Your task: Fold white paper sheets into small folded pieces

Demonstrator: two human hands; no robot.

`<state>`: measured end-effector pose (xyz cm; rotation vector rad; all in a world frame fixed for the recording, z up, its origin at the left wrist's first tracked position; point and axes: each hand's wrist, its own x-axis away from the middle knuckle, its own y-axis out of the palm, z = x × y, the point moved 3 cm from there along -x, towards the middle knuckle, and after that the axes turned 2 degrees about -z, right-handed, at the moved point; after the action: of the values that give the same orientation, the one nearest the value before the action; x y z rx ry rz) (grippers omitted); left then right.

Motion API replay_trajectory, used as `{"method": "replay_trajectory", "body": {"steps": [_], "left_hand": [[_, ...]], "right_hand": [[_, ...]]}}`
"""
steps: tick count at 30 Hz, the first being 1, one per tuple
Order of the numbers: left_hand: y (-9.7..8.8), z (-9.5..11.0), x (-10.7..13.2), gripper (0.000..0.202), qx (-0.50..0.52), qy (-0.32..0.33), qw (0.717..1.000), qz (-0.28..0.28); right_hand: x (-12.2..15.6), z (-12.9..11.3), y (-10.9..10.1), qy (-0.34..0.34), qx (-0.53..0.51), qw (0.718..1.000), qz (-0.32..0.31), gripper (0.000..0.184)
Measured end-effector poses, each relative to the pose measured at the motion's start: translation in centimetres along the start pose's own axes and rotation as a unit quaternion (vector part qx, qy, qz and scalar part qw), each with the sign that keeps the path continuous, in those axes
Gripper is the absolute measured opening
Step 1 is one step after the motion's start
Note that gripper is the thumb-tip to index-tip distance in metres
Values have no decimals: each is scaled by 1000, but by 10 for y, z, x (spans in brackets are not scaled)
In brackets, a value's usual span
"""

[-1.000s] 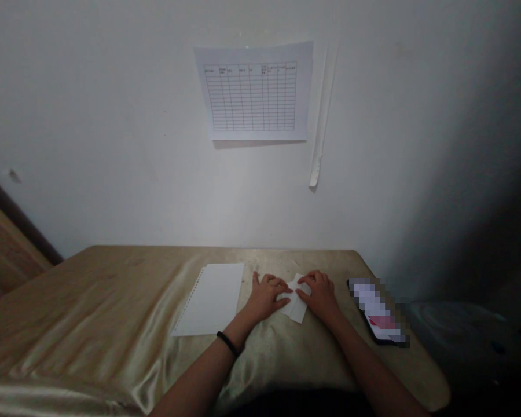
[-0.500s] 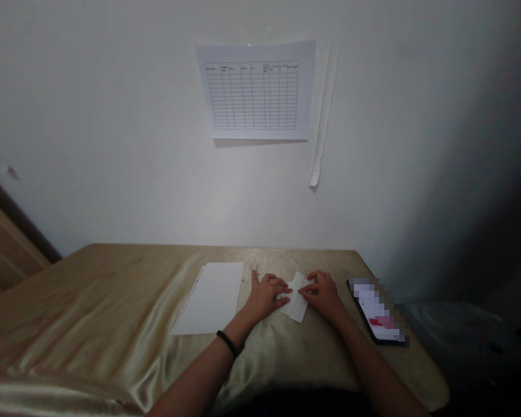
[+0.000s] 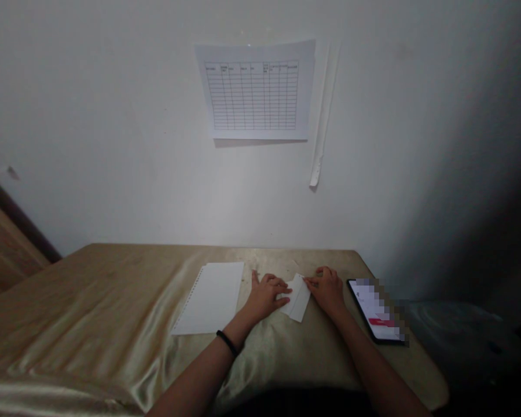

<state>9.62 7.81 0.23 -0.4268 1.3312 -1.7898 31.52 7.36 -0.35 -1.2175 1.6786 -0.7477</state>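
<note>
A small folded piece of white paper (image 3: 298,298) lies on the tan satin cloth covering the table (image 3: 113,289). My left hand (image 3: 265,295), with a black band at the wrist, rests on the paper's left side, fingers bent and pressing it down. At the paper's upper right edge my right hand (image 3: 329,288) pinches the paper with its fingertips. Both forearms reach in from the bottom of the view.
A white perforated sheet (image 3: 211,298) lies left of my hands. A phone (image 3: 377,310) with a lit screen sits near the table's right edge. A printed grid sheet (image 3: 254,90) is stuck on the white wall behind. A wooden headboard (image 3: 4,231) stands at the left.
My right hand has slid up and to the right along the folded paper, uncovering more of it. The left hand has stayed in place.
</note>
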Motion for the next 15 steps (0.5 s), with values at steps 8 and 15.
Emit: {"method": "replay_trajectory", "body": {"steps": [8, 15], "left_hand": [[4, 0, 0, 27, -16, 2, 1000, 5], [3, 4, 2, 28, -14, 7, 1000, 20]], "right_hand": [[0, 5, 6, 6, -5, 1000, 5, 23], [-3, 12, 14, -10, -74, 996, 41, 22]]}}
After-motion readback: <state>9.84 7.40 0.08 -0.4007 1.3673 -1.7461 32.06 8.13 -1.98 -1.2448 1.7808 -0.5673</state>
